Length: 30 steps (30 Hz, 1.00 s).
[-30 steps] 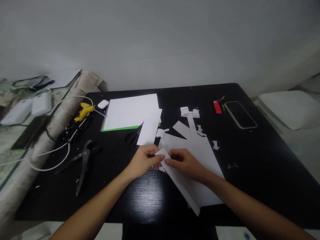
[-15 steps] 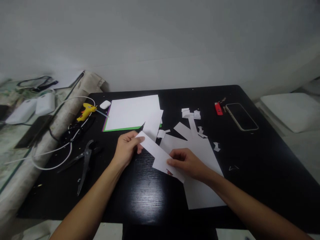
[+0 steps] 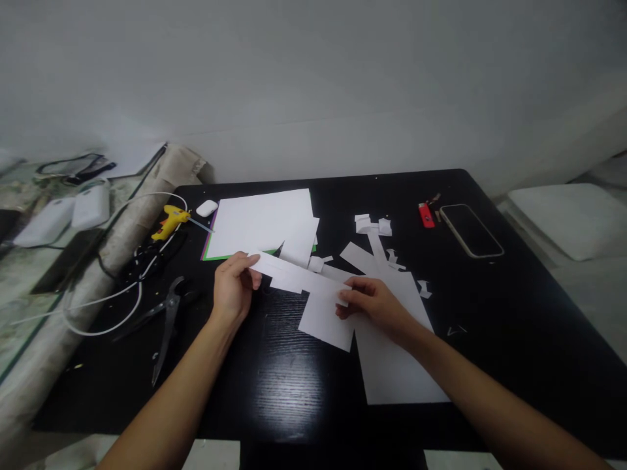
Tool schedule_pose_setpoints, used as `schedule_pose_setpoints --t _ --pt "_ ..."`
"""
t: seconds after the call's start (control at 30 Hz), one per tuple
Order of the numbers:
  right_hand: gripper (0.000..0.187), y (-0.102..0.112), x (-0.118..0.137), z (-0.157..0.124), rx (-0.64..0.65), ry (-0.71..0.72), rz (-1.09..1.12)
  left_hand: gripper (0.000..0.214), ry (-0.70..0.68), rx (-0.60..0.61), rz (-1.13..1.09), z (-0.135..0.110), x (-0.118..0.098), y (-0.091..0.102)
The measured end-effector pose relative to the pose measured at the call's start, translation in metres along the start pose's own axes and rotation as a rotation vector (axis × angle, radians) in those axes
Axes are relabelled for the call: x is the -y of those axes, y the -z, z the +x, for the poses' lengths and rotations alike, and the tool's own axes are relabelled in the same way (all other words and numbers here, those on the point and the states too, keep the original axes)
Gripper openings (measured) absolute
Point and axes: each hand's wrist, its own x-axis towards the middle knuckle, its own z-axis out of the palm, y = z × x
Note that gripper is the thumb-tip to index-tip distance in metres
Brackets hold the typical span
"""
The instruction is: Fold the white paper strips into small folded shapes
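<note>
Between my two hands a strip of white paper point(image 3: 300, 275) is stretched, slanting down to the right. My left hand point(image 3: 233, 286) pinches its left end between thumb and fingers. At the right end my right hand point(image 3: 371, 303) grips it the same way. Beneath the strip lie a cut white paper piece point(image 3: 325, 325) and a larger white sheet point(image 3: 399, 365). Small folded paper shapes point(image 3: 374, 226) and a narrow paper strip sit beyond my right hand. Behind my left hand is a stack of paper point(image 3: 264, 222) with green and purple edges.
On the left are a yellow glue gun point(image 3: 169, 222), a white case point(image 3: 206, 208), a white cable point(image 3: 140, 303) and dark scissors point(image 3: 170, 313). A red lighter point(image 3: 426, 215) and a phone point(image 3: 471, 231) lie at the right. A wall stands behind the black table point(image 3: 509, 365).
My left hand has moved left and slightly up, my right hand slightly right. The strip is now held flatter, and the cut piece beneath it shows more.
</note>
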Motion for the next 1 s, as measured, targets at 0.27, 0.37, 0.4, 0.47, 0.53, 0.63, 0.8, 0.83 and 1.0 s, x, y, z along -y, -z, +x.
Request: schedule_pose_setpoints --t 0.27,0.37,0.4,0.47,0.53,0.63,0.8,0.83,1.0 --pt "0.025 0.002 0.005 -0.002 -0.207 0.091 0.013 0.027 0.011 0.030 0.051 -0.005 0.002 -0.004" --pt "0.027 0.003 0.004 0.000 -0.270 0.121 0.050 0.031 0.038 0.041 0.073 -0.004 0.005 -0.005" --pt "0.027 0.003 0.003 0.000 -0.291 0.137 0.057 0.032 0.046 0.042 0.085 -0.004 0.007 -0.005" --pt "0.030 0.002 0.004 0.000 -0.323 0.174 0.055 0.033 0.049 0.048 0.115 -0.005 0.010 -0.004" --pt "0.038 0.001 0.004 -0.001 -0.335 0.211 0.022 0.033 0.028 0.078 0.152 -0.006 0.012 -0.004" --pt "0.039 0.000 0.005 -0.003 -0.334 0.247 -0.073 0.027 -0.002 0.124 0.184 -0.010 0.012 -0.005" --pt "0.033 0.003 0.003 -0.003 -0.313 0.239 -0.187 0.036 -0.025 0.146 0.194 -0.015 0.007 -0.010" --pt "0.032 0.004 0.002 -0.003 -0.325 0.236 -0.205 0.036 -0.027 0.155 0.195 -0.015 0.006 -0.010" --pt "0.023 0.005 0.001 -0.001 -0.371 0.251 -0.233 0.023 -0.006 0.230 0.222 -0.015 0.006 -0.006"
